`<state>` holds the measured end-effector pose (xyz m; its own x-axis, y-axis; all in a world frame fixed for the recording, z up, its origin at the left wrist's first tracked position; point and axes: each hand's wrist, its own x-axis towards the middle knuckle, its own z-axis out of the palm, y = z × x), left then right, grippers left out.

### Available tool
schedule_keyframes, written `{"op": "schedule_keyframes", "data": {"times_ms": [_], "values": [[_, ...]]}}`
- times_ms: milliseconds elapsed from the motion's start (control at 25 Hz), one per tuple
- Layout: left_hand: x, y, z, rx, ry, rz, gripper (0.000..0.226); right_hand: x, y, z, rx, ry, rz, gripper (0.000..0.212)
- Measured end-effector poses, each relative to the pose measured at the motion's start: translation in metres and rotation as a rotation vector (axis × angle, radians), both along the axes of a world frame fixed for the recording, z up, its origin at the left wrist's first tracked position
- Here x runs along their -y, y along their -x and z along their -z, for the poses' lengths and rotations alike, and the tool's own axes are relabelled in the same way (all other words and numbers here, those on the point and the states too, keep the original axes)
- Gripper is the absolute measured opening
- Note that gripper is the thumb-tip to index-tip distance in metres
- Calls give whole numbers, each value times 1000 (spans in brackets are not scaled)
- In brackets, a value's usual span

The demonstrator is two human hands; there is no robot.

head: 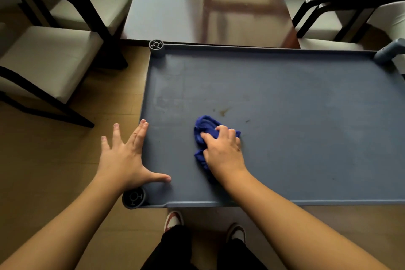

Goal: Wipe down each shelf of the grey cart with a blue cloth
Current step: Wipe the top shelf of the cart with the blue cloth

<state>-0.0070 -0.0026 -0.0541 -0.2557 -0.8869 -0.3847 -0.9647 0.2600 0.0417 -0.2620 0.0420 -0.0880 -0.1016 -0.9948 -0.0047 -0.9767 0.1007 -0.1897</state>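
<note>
Pressing the bunched blue cloth [205, 129] onto the grey cart's top shelf [306, 116], the right hand [223, 151] grips it. The left hand [125, 155] rests open, fingers spread, on the shelf's left edge.

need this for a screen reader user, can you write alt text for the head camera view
Seen from above, a person's right hand presses a bunched blue cloth onto the top shelf of a grey cart, near a brownish stain. The left hand is spread open at the shelf's left edge. Beyond the cart stand a glossy table and cream-seated chairs.
</note>
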Motion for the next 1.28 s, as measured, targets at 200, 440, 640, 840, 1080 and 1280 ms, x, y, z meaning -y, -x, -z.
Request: {"op": "schedule_keyframes", "data": {"times_ms": [200,440,640,840,1080,1280], "values": [[0,1,0,27,32,9,158,-37,93,-4,-105,-21,148,41],[-1,34,-10,23,107,47,157,-68,155,-13,-19,19,374,49],[5,85,-3,-68,109,70,155,-56,132,1,18,-8,478,57],[9,85,20,-37,-3,31,160,-44,121,13,48,259,463,32],[11,74,11,-27,146,-28,169,22,46,-13,191,445,153,30],[14,43,20,-156,124,-180,179,84,-57,-9,180,341,-202,28]]}}
